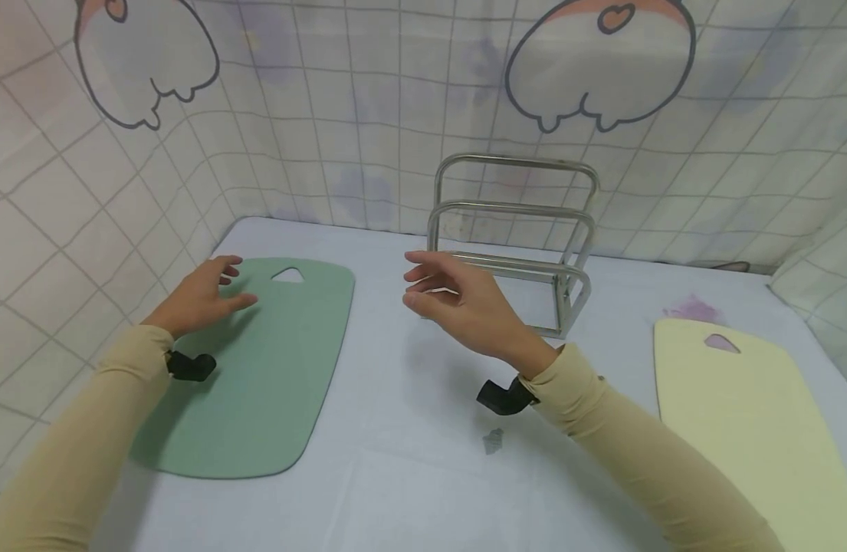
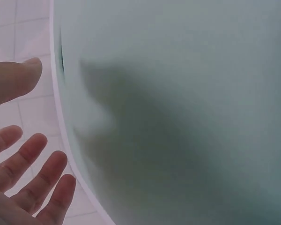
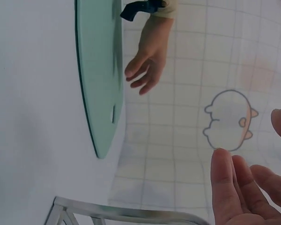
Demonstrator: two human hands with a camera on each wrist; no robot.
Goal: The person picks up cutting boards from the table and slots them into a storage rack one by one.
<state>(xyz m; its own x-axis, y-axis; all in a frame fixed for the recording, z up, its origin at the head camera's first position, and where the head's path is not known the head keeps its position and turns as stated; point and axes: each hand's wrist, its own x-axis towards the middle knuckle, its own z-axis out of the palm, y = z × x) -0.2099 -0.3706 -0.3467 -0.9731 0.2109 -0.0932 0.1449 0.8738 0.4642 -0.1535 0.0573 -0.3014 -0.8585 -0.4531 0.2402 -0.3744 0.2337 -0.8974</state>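
Observation:
A green cutting board (image 1: 278, 368) lies flat on the left of the table. Over its upper left edge hovers my left hand (image 1: 204, 295), thumb apart from the loosely bent fingers, holding nothing; its shadow falls on the board (image 2: 187, 93) in the left wrist view. My right hand (image 1: 467, 307) is raised in front of a metal rack (image 1: 513, 207) with several upright bars, its fingers relaxed and nothing in them. In the right wrist view a gap shows between thumb and fingers (image 3: 225, 183). A pale yellow cutting board (image 1: 747, 406) lies at the right.
A white cloth covers the table (image 1: 395, 475). Behind and beside it hangs a checked curtain (image 1: 368, 115) with cartoon figures. A purple stain (image 1: 695, 309) marks the cloth beyond the yellow board, and a small grey mark (image 1: 493, 441) lies near the middle.

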